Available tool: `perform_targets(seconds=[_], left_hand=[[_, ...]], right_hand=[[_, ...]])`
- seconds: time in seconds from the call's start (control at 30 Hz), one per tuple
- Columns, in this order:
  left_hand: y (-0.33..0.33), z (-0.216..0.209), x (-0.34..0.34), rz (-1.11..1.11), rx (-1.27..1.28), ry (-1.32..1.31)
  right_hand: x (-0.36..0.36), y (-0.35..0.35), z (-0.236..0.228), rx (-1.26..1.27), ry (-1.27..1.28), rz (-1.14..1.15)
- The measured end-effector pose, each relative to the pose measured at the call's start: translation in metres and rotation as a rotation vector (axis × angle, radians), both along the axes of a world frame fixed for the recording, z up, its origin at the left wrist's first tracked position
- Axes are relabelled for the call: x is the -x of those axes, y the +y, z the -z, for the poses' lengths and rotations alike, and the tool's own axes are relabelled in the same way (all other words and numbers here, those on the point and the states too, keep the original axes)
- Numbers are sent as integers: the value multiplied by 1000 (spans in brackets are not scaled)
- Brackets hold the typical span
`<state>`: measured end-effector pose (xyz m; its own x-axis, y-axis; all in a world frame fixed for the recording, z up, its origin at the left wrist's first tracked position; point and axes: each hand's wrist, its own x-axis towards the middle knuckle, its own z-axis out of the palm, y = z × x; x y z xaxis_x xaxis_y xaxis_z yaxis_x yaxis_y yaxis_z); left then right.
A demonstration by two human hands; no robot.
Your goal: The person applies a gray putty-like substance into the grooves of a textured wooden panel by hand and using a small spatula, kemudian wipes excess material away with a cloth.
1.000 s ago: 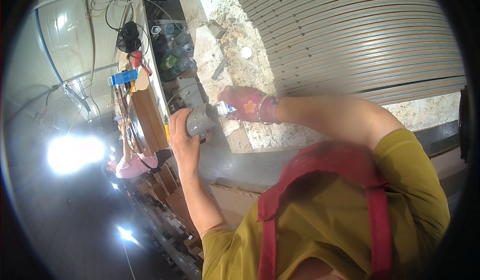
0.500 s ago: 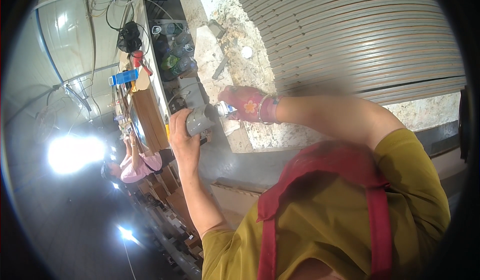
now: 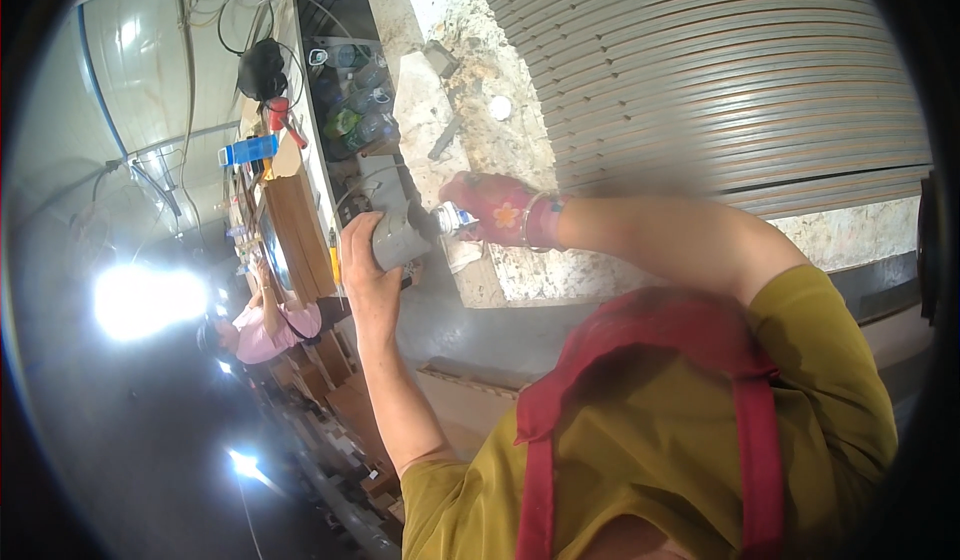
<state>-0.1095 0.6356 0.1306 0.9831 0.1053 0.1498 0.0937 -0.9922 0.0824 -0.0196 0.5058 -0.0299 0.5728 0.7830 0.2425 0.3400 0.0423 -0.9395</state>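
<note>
My left hand (image 3: 366,272), bare, is wrapped round a grey cup-like container (image 3: 398,244), which is tilted with its uneven rim toward the right. In my right hand (image 3: 492,210), covered by a pinkish-red glove with a flower on it, is a small white bottle with blue marks (image 3: 456,218). The bottle's neck points left and sits right at the container's rim; whether the two touch I cannot tell. The inside of the container is hidden. Both hands are held by the near left corner of a stained, whitish worktable (image 3: 560,275).
Long grey grooved strips (image 3: 720,90) lie side by side across the table's far right. Near them are a round white lid (image 3: 500,108) and a dark flat bar (image 3: 444,138). Plastic bottles (image 3: 350,120) fill a space at the left. Farther left, a person in pink (image 3: 275,332) works.
The view has shifted slightly. My hands keep almost the same pose, with the bottle's label showing a little more. The person at the left has moved a little.
</note>
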Motion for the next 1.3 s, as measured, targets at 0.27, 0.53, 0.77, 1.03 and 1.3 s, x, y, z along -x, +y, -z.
perform_targets(seconds=[0.27, 0.53, 0.77, 1.03, 1.3], left_hand=[[7, 4, 3, 8, 19, 7], [5, 7, 1, -9, 21, -4], [3, 6, 2, -13, 22, -8], [8, 10, 6, -100, 94, 27], [30, 26, 30, -319, 430, 6]], right_hand=[[-2, -5, -8, 72, 37, -28], [-3, -9, -14, 87, 25, -37], [-1, -5, -6, 65, 0, -33], [4, 1, 2, 21, -83, 9], [0, 2, -1, 14, -37, -53]])
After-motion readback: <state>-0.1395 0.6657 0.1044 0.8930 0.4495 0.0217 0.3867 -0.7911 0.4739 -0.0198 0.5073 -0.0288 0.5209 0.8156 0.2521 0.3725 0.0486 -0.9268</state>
